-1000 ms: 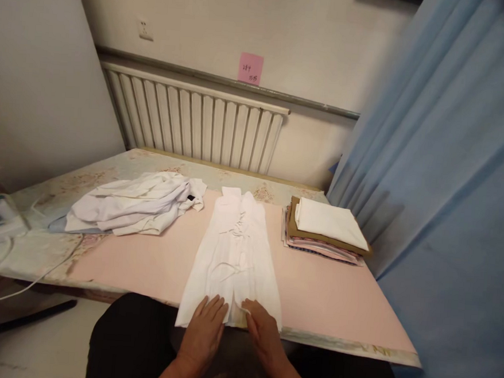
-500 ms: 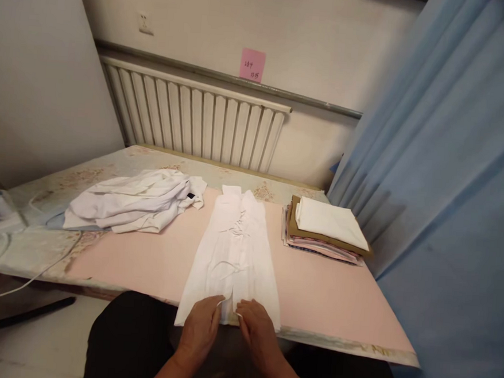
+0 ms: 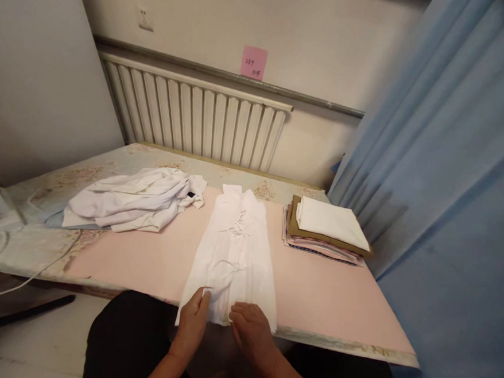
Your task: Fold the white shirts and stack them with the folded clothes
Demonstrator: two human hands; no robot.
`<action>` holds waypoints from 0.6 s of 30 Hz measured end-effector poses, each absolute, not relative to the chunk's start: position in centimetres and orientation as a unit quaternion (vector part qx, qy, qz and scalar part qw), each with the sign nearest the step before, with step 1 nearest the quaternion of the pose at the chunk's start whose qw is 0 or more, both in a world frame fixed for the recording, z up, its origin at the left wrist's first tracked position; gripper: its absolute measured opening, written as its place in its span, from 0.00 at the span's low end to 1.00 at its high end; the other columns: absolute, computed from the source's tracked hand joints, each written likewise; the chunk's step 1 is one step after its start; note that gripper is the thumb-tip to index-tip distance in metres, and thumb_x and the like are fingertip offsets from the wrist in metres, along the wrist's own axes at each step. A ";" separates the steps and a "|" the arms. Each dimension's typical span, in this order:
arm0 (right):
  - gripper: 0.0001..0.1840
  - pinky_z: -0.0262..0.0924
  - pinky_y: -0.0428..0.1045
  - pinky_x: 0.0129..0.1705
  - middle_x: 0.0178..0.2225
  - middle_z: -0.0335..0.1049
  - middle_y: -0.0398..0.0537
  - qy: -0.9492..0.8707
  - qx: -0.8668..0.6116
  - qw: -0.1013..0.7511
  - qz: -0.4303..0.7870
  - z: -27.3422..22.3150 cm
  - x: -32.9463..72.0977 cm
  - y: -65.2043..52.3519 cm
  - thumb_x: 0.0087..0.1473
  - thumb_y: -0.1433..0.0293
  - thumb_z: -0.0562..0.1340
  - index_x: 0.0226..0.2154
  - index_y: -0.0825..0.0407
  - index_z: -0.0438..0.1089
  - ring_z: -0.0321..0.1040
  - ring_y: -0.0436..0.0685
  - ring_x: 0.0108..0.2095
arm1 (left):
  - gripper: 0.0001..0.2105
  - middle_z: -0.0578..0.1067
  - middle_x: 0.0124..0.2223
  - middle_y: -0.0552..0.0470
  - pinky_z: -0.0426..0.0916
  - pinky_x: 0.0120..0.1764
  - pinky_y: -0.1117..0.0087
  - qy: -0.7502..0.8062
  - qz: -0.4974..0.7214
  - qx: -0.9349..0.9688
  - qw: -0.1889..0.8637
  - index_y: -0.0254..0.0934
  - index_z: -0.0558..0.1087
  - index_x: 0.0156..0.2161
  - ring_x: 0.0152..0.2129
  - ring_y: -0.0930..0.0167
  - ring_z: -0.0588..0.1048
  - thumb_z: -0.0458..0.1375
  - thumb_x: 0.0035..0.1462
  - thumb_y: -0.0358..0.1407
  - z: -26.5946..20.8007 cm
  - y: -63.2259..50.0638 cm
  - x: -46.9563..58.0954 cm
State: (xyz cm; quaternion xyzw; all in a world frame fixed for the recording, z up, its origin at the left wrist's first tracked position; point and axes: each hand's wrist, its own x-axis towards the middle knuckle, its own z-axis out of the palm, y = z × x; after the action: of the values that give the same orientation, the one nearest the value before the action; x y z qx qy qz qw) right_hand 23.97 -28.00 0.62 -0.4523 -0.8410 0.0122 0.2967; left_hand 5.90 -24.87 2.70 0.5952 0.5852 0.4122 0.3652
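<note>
A white shirt, folded into a long narrow shape, lies lengthwise in front of me on a pink sheet. Its near end reaches the table's front edge. My left hand pinches a layer of the shirt at the near left and lifts it a little, thumb on top. At the near right, my right hand is closed on the shirt's edge, with its fingers curled over the cloth. Wrinkles run down the shirt's middle between the two hands.
A loose heap of white shirts lies to the left. On the right is a stack of folded clothes beside a blue curtain. A white cable hangs off the left edge. A radiator stands behind the table.
My left hand has moved left, drawing the cloth layer aside and widening the gap between the hands. My right hand has shifted slightly left and down, still on the shirt.
</note>
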 end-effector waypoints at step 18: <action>0.16 0.61 0.57 0.54 0.49 0.71 0.50 -0.816 -0.472 0.326 0.067 0.9 26.8 -30.2 0.56 0.72 0.56 0.47 0.48 0.69 0.66 0.58 0.51 | 0.14 0.76 0.47 0.47 0.68 0.51 0.60 0.444 0.368 0.813 0.078 0.39 0.71 0.49 0.46 0.65 0.73 0.52 0.61 0.39 0.2 -26.3 4.5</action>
State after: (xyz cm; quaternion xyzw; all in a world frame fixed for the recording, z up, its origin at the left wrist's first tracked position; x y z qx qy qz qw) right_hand 26.79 -30.21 0.94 -0.4716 -0.8164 0.0668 0.3265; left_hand 4.52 -26.27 0.23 0.8134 0.4442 0.3675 0.0779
